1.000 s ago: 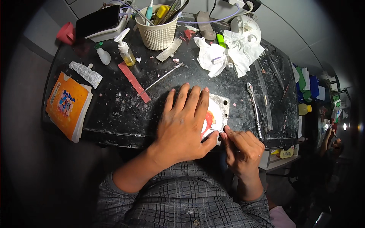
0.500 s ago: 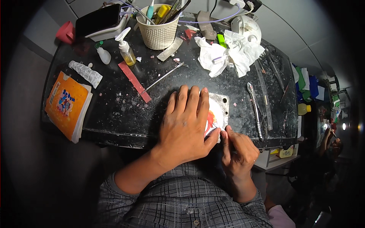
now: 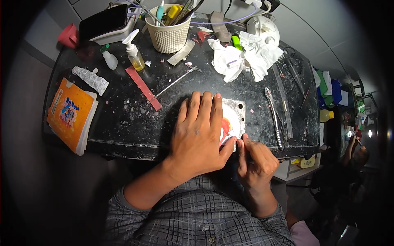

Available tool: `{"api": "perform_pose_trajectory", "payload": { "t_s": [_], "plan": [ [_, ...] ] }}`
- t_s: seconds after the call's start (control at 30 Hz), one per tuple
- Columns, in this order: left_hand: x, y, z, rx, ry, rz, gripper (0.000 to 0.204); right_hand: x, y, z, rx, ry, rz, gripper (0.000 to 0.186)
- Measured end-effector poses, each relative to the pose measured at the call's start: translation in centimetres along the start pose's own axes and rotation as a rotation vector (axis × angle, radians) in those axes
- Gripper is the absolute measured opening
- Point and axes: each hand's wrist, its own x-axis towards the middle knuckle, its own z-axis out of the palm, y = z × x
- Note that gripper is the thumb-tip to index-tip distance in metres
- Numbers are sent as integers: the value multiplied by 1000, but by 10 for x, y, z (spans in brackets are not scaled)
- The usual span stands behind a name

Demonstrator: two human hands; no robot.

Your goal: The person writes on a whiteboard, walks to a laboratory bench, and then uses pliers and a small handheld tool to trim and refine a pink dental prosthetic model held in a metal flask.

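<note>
My left hand (image 3: pixel 198 131) lies flat with fingers outstretched across the left part of a silvery metal plate (image 3: pixel 241 112) with holes near its edge. On the plate sits a round white mass (image 3: pixel 234 123) that looks like plaster, with a curved red piece (image 3: pixel 225 126) in it, partly under my fingers. The left thumb reaches its near edge. Beside that thumb, my right hand (image 3: pixel 257 162) is closed, thumb and index finger pinched at the plate's near right corner. Whatever those fingers hold is hidden.
Right of the plate lie a metal-handled tool (image 3: pixel 274 119) and a clear strip (image 3: pixel 284 102). Beyond are crumpled tissue (image 3: pixel 254 61), a tool cup (image 3: pixel 168 39) and a pump bottle (image 3: pixel 134 57). A thin metal tool (image 3: pixel 174 84), red strip (image 3: pixel 143 87) and orange book (image 3: pixel 69 115) lie leftward.
The whole view has shifted slightly, so the table things appear a little farther left. Both hands keep nearly the same pose at the plate.
</note>
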Motion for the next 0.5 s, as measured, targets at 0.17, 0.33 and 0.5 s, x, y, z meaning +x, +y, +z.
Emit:
{"api": "perform_pose_trajectory", "payload": {
  "t_s": [0.17, 0.33, 0.5],
  "plan": [
    [-1, 1, 0, -8, 12, -3, 86, -4, -2, 6, 26, 46, 26, 15],
    [-1, 1, 1, -14, 30, -1, 86, -6, -5, 12, 35, 101, 44, 11],
    [-1, 3, 3, 9, 38, -32, 86, -5, -6, 13, 56, 85, 120, 9]
  ]
}}
